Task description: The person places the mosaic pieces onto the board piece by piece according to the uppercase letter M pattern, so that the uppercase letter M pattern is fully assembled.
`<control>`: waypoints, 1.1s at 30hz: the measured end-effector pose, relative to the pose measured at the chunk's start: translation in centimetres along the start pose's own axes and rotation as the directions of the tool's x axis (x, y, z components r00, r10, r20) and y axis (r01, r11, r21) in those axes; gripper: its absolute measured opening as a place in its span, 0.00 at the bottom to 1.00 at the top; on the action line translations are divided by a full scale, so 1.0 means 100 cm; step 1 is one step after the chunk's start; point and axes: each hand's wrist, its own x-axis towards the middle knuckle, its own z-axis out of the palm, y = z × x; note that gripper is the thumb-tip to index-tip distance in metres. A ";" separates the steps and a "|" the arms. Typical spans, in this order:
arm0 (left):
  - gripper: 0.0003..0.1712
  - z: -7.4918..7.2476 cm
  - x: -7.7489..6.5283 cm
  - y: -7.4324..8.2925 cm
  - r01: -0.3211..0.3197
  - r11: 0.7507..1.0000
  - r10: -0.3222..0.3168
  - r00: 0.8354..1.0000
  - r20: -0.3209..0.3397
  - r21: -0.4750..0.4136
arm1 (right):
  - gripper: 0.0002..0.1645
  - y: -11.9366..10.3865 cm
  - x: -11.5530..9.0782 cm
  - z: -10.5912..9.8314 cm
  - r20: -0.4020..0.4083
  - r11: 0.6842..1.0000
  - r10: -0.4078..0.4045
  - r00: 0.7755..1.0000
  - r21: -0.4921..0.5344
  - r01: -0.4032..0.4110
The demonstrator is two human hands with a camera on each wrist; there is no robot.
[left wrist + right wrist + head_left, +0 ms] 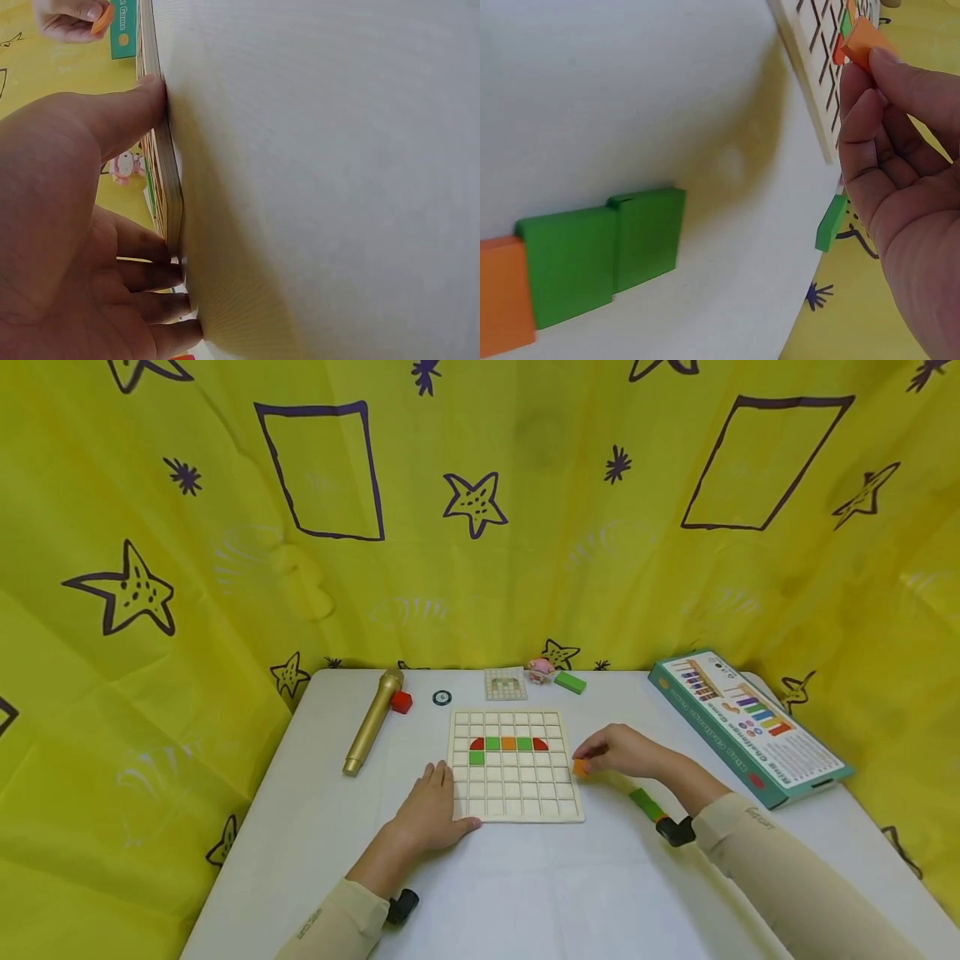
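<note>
A pale wooden grid board (517,793) lies in the middle of the table. One row holds a red rounded tile, a green, an orange (508,743), a green and another red rounded tile (540,744). Below the row's left end sits a green tile (477,758). My left hand (431,810) rests at the board's near left corner, its thumb touching the front edge and its fingers along the left side. Between thumb and fingertips my right hand (628,752) pinches an orange square tile (864,41), just off the board's right edge.
Green tiles (566,262) and an orange tile (502,292) line up near my right wrist. Behind the board are a pattern card (506,685), pink figurine (540,670) and green block (570,682). A gold stick (369,727) and red cube (402,702) lie left, a game box (750,727) right.
</note>
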 end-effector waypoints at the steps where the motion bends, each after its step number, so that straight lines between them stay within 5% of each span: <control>1: 0.59 0.001 0.000 0.000 0.002 1.000 -0.002 1.000 0.002 -0.001 | 0.12 -0.001 0.001 0.000 0.004 1.000 -0.002 1.000 0.008 0.002; 33: 0.59 -0.001 0.000 -0.001 0.005 1.000 -0.005 1.000 0.008 -0.012 | 0.06 -0.047 0.067 0.027 -0.001 0.998 -0.068 0.998 0.012 0.068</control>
